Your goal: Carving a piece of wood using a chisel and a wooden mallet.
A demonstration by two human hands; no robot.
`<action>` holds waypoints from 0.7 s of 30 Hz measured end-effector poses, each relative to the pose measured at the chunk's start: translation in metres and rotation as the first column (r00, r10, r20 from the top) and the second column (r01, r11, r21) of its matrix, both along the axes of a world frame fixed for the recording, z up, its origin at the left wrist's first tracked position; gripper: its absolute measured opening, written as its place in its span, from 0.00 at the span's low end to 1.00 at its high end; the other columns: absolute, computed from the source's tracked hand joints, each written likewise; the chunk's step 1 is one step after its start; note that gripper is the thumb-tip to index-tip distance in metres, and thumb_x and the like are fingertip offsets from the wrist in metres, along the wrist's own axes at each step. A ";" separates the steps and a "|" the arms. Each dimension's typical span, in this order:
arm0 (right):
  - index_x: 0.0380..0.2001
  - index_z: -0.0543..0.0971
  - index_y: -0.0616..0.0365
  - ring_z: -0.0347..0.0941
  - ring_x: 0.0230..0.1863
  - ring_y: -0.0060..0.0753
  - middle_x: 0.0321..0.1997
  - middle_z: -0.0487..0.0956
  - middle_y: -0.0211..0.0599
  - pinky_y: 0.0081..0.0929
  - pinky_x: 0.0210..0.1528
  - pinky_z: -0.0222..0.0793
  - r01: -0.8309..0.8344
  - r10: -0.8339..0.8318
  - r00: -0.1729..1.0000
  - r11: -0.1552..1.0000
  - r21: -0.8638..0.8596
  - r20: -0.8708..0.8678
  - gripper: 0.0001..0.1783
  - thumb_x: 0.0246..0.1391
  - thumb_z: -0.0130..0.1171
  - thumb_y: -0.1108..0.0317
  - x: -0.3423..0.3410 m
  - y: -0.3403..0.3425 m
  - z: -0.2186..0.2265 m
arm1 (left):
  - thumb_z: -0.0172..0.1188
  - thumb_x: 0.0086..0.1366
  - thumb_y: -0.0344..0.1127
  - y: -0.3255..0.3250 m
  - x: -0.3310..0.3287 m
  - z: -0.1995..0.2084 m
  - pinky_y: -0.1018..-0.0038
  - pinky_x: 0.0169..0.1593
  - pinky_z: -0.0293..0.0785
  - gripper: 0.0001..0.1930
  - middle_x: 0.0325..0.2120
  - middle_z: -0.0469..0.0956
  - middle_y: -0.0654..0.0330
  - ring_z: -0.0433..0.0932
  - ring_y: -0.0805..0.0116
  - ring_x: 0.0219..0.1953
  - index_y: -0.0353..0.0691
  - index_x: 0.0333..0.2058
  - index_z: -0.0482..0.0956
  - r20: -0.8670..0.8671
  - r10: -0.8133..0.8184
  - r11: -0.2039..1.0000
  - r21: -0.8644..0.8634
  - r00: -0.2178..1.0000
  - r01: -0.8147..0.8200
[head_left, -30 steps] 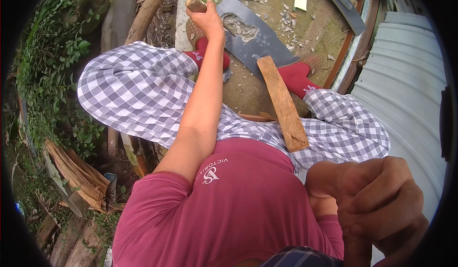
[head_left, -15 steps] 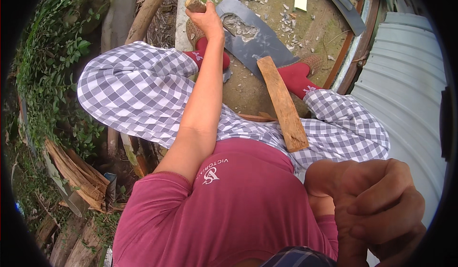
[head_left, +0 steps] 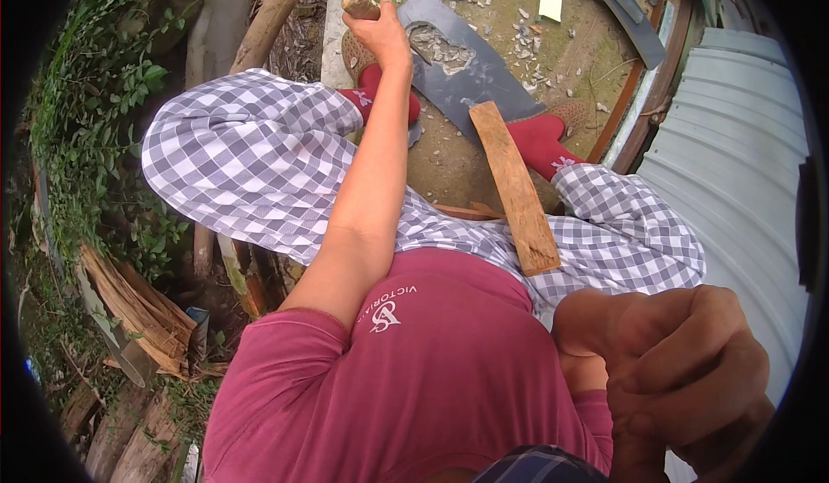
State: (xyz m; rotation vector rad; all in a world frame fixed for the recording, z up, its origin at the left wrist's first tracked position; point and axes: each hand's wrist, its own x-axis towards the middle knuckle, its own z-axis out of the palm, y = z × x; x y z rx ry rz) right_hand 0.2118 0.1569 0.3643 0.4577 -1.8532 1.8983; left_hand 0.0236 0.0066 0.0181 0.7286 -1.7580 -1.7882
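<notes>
My left hand [head_left: 386, 38] is stretched out in front, closed round a tool with a round wooden handle [head_left: 361, 6]. The tool's far end is mostly hidden by the hand. Just right of it lies a dark grey sheet [head_left: 484, 86] on the ground between my feet, with a ragged patch of broken grey bits [head_left: 440, 50] near its left end. A rough wooden board [head_left: 516, 189] rests tilted across my right leg. My right hand [head_left: 682, 371] is raised close at the lower right, fingers curled; anything inside it is hidden.
Small grey chips [head_left: 525, 51] lie scattered on the ground. Dark and pale strips [head_left: 617, 8] sit at the far right, beside a corrugated metal sheet [head_left: 725, 138]. Leafy plants [head_left: 104, 112], a long pole [head_left: 275, 18] and split wood [head_left: 142, 306] are on the left.
The view has shifted very slightly, so the far things sit a little to the right. Both hands keep almost the same pose, the left still round the wooden handle.
</notes>
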 end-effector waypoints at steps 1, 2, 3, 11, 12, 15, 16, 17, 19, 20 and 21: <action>0.28 0.75 0.44 0.63 0.20 0.21 0.23 0.68 0.27 0.13 0.19 0.55 0.030 -0.039 0.981 0.998 0.047 0.192 0.09 0.44 0.62 0.72 -0.004 -0.014 0.019 | 0.61 0.52 0.30 -0.004 0.001 -0.003 0.67 0.48 0.67 0.27 0.40 0.71 0.50 0.72 0.60 0.41 0.29 0.49 0.61 0.004 0.010 1.000 -0.005 1.000 -0.010; 0.28 0.73 0.44 0.64 0.20 0.25 0.24 0.68 0.32 0.13 0.17 0.55 0.052 -0.087 0.924 0.993 0.105 0.373 0.08 0.45 0.59 0.71 -0.008 -0.029 0.038 | 0.61 0.52 0.30 -0.008 0.001 -0.006 0.67 0.48 0.67 0.27 0.41 0.71 0.50 0.72 0.60 0.41 0.29 0.49 0.61 0.025 0.022 1.000 -0.006 0.999 -0.022; 0.27 0.72 0.45 0.65 0.21 0.29 0.25 0.69 0.36 0.14 0.15 0.55 0.075 -0.157 0.832 0.982 0.174 0.532 0.06 0.46 0.57 0.70 -0.010 -0.039 0.054 | 0.61 0.52 0.30 -0.004 0.000 -0.005 0.67 0.48 0.67 0.27 0.41 0.71 0.50 0.72 0.59 0.41 0.28 0.50 0.61 0.043 0.021 1.000 0.000 0.999 -0.021; 0.26 0.74 0.47 0.64 0.21 0.24 0.25 0.67 0.31 0.14 0.17 0.57 0.129 -0.319 0.681 0.938 0.321 0.660 0.09 0.43 0.61 0.74 -0.003 -0.036 0.056 | 0.61 0.52 0.31 0.004 0.000 -0.003 0.67 0.48 0.67 0.28 0.40 0.71 0.50 0.72 0.59 0.41 0.29 0.50 0.61 0.032 0.011 1.000 -0.016 0.999 -0.010; 0.26 0.74 0.47 0.64 0.21 0.23 0.24 0.67 0.29 0.14 0.18 0.57 0.134 -0.331 0.677 0.934 0.333 0.658 0.09 0.43 0.62 0.75 -0.003 -0.036 0.053 | 0.61 0.52 0.30 0.004 0.000 -0.003 0.67 0.48 0.67 0.28 0.41 0.71 0.50 0.72 0.59 0.41 0.29 0.50 0.61 0.048 0.004 1.000 -0.015 0.999 -0.003; 0.26 0.76 0.48 0.62 0.20 0.18 0.24 0.66 0.24 0.13 0.20 0.58 0.139 -0.365 0.666 0.918 0.372 0.651 0.11 0.41 0.65 0.78 0.002 -0.032 0.042 | 0.61 0.52 0.30 -0.006 -0.001 -0.007 0.67 0.49 0.67 0.29 0.41 0.71 0.50 0.72 0.59 0.41 0.28 0.50 0.61 0.046 0.007 0.999 -0.032 0.999 -0.005; 0.26 0.76 0.48 0.62 0.20 0.16 0.24 0.65 0.23 0.13 0.20 0.58 0.139 -0.375 0.663 0.912 0.386 0.648 0.12 0.41 0.65 0.79 0.005 -0.031 0.038 | 0.61 0.52 0.30 -0.009 0.001 -0.009 0.67 0.49 0.67 0.29 0.41 0.71 0.50 0.72 0.59 0.41 0.28 0.50 0.61 0.049 0.013 0.999 -0.031 0.999 -0.011; 0.25 0.74 0.53 0.65 0.22 0.19 0.26 0.66 0.27 0.14 0.19 0.62 0.031 -0.011 0.893 0.999 -0.037 0.449 0.12 0.41 0.65 0.80 -0.001 -0.024 0.006 | 0.61 0.51 0.30 -0.001 0.000 -0.003 0.67 0.49 0.67 0.29 0.41 0.71 0.50 0.72 0.59 0.41 0.28 0.50 0.61 0.045 0.004 1.000 -0.005 0.999 -0.004; 0.23 0.71 0.57 0.67 0.24 0.22 0.29 0.67 0.31 0.16 0.18 0.66 -0.197 0.235 0.970 0.912 -0.361 0.066 0.12 0.42 0.65 0.82 -0.007 -0.010 -0.019 | 0.61 0.51 0.30 0.024 -0.007 0.005 0.67 0.48 0.67 0.28 0.41 0.70 0.50 0.72 0.60 0.41 0.29 0.50 0.61 0.013 -0.037 0.998 0.056 0.999 0.036; 0.24 0.72 0.56 0.67 0.22 0.22 0.28 0.69 0.34 0.15 0.16 0.64 -0.310 0.386 0.912 0.869 -0.384 0.137 0.09 0.45 0.64 0.77 -0.006 -0.006 -0.025 | 0.61 0.51 0.30 0.013 -0.004 0.001 0.67 0.48 0.67 0.28 0.41 0.70 0.50 0.72 0.60 0.41 0.29 0.50 0.61 0.018 -0.012 0.999 0.035 1.000 0.011; 0.25 0.74 0.55 0.66 0.20 0.23 0.27 0.71 0.37 0.14 0.15 0.61 -0.415 0.525 0.827 0.810 -0.413 0.199 0.06 0.47 0.62 0.73 -0.006 -0.004 -0.030 | 0.61 0.52 0.30 0.003 -0.001 -0.003 0.67 0.48 0.67 0.28 0.40 0.70 0.51 0.72 0.60 0.41 0.29 0.50 0.61 0.028 0.008 1.000 0.011 1.000 -0.008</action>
